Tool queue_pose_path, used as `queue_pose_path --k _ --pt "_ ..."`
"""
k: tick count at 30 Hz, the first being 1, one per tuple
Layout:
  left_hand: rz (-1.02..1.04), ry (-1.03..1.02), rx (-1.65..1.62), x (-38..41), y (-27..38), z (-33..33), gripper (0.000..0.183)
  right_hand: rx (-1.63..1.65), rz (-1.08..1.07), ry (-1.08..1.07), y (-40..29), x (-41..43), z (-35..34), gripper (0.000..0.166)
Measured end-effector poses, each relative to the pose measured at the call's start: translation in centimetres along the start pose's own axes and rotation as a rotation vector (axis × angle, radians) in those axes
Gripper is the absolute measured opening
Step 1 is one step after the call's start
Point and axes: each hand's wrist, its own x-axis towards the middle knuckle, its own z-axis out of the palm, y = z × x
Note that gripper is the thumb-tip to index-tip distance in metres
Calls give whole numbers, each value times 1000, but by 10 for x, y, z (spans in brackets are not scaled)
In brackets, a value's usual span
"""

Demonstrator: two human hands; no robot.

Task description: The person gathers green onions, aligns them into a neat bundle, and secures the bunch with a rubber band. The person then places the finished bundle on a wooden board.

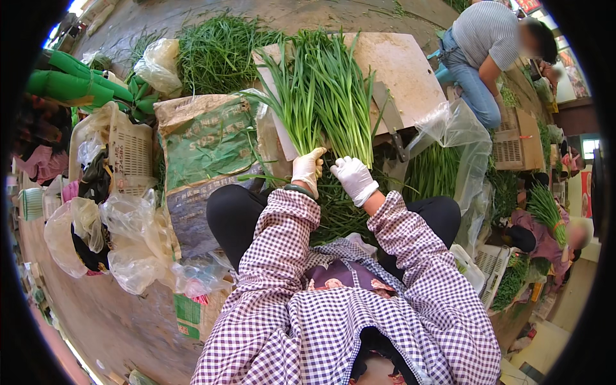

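Two bunches of long flat green leaves, probably garlic chives, lie side by side on a pale board, the left bunch (296, 106) and the right bunch (344, 110), with pale stem ends towards me. My left hand (307, 171), in a white glove with a dark green bangle at the wrist, is curled at the left bunch's stem ends. My right hand (353, 180), also gloved, has its fingers bent beside the right bunch's stem ends. What either hand grips is hidden. A cleaver (391, 115) with a dark handle rests on the board (406, 72), right of the bunches.
Loose greens (221, 53) are heaped beyond a green-and-grey woven sack (209, 159). Left are a plastic crate (132, 149) and clear bags (137, 236). More chives (430, 171) stand in clear plastic at right. A person (488, 53) bends at the upper right.
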Motion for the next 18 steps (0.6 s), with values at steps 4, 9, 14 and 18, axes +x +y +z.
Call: queue_pose_path --k 4,9,14,18 --pt "-42 11 56 10 -6 8 24 23 -89 49 1 -13 11 6" --pt "2 123 135 12 -7 15 24 61 -31 40 0 -14 15 7" --pt "29 152 329 5 -3 19 20 114 -47 99 -3 -13 10 10" --pt "-50 52 322 24 -13 7 15 230 -97 160 -12 -7 1 10"
